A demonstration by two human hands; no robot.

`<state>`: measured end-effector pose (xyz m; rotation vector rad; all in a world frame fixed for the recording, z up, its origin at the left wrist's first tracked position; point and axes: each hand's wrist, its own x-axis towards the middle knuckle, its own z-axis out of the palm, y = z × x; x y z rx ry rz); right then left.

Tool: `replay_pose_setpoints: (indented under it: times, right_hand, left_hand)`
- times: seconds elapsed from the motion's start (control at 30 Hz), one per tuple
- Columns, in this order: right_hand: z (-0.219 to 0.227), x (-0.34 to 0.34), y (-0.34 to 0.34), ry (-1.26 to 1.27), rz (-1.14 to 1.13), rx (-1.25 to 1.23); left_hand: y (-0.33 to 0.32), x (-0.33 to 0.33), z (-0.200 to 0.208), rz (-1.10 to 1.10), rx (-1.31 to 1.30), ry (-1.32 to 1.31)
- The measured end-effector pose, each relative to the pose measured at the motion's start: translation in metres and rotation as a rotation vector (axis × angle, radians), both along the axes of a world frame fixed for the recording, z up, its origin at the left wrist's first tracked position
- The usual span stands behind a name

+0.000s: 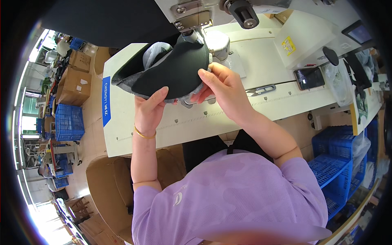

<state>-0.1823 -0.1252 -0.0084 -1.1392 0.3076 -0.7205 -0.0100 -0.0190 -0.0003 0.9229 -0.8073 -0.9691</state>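
Observation:
A black, curved fabric piece (173,71) with a grey edge is held up under the head of a sewing machine (192,20). It looks like a shoe upper, with a light grey padded part (156,54) showing inside its opening. My left hand (152,105) grips the lower edge, thumb on the black face and fingers behind. My right hand (222,87) pinches the right edge between thumb and fingers. The piece's far end meets the machine's presser area (192,37); the needle point itself is hidden.
On the white machine table (163,141) lie thread snips (261,90) and a black phone (309,78) to the right. A clear plastic bag (339,83) sits beyond the phone. Blue crates (332,163) stand at the right; cardboard boxes (74,83) and a blue crate (69,122) are at the left.

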Motion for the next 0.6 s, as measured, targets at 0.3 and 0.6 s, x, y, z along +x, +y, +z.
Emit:
replay_pose_setpoints:
  times: [0.3,0.6]
  right_hand:
    - [0.000,0.007,-0.007,-0.035,-0.055,-0.029]
    - [-0.001,0.011,-0.011,-0.035,-0.072,0.002]
  left_hand:
    - [-0.008,-0.009,-0.001,0.066,-0.011,-0.036]
    - [-0.018,-0.021,-0.008,0.244,-0.030,-0.112]
